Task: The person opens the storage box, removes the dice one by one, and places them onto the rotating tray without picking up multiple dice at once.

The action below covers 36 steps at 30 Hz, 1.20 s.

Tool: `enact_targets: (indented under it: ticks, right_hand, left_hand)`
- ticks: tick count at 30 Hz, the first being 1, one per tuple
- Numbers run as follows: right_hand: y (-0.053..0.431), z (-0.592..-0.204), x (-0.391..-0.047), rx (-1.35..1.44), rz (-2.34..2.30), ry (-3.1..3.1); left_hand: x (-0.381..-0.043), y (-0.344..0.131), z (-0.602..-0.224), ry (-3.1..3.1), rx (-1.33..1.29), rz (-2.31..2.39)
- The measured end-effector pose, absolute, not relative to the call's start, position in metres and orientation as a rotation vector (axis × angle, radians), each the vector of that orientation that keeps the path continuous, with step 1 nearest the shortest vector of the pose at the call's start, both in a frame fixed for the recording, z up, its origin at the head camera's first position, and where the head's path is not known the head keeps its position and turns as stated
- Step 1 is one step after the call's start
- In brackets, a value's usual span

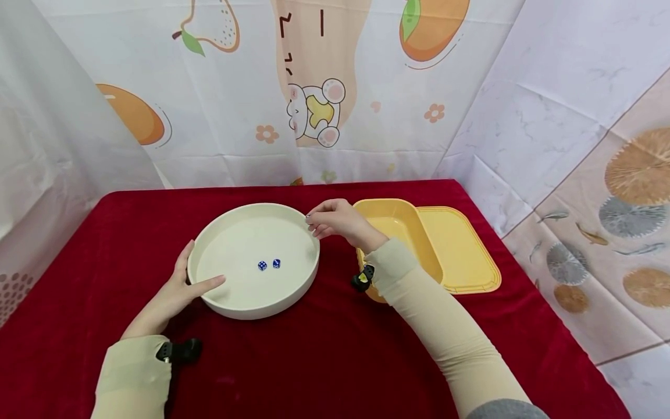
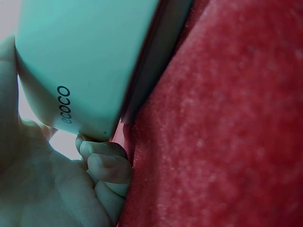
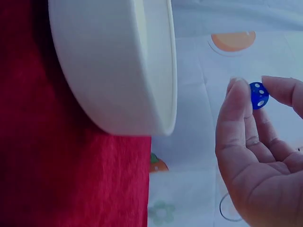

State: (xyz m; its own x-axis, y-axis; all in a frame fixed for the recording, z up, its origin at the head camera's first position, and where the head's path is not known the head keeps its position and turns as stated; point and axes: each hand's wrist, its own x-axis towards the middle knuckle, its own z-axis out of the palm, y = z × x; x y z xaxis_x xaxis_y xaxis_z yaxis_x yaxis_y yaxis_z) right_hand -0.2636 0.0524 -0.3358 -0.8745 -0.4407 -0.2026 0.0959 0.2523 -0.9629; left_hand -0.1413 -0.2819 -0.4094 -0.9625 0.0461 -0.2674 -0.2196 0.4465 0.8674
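Observation:
A round white tray [image 1: 241, 233] with a raised wall stands on the table, and two blue dice with white pips lie on its floor: one die [image 1: 262, 265] just left of the other die [image 1: 276, 263]. My left hand [image 1: 175, 291] holds the tray's left side, thumb over the rim and fingers against the outside. The left wrist view shows the outer wall [image 2: 90, 61] with "ecoco" lettering. Beside the tray's right rim, raised, my right hand [image 1: 342, 222] pinches another blue die [image 3: 259, 95] between thumb and fingertips; in the head view the fingers mostly hide it.
A yellow rectangular box [image 1: 400, 218] stands right of the tray, partly behind the right forearm. Its right side meets a flat yellow lid [image 1: 460, 250]. Red cloth [image 1: 293, 361] covers the table, and printed curtains [image 1: 225, 105] hang behind and at the sides.

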Motion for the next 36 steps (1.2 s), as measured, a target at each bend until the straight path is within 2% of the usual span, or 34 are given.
enact_targets:
  ticks: [12, 36]
  right_hand:
    - [0.026, -0.340, -0.261, -0.308, -1.552, 2.116]
    - [-0.019, -0.378, -0.262, -0.250, -1.520, 2.099]
  left_hand:
    - [-0.142, -0.282, -0.410, 2.455, -0.140, 1.524]
    - [-0.145, -0.284, -0.413, 2.451, -0.142, 1.523]
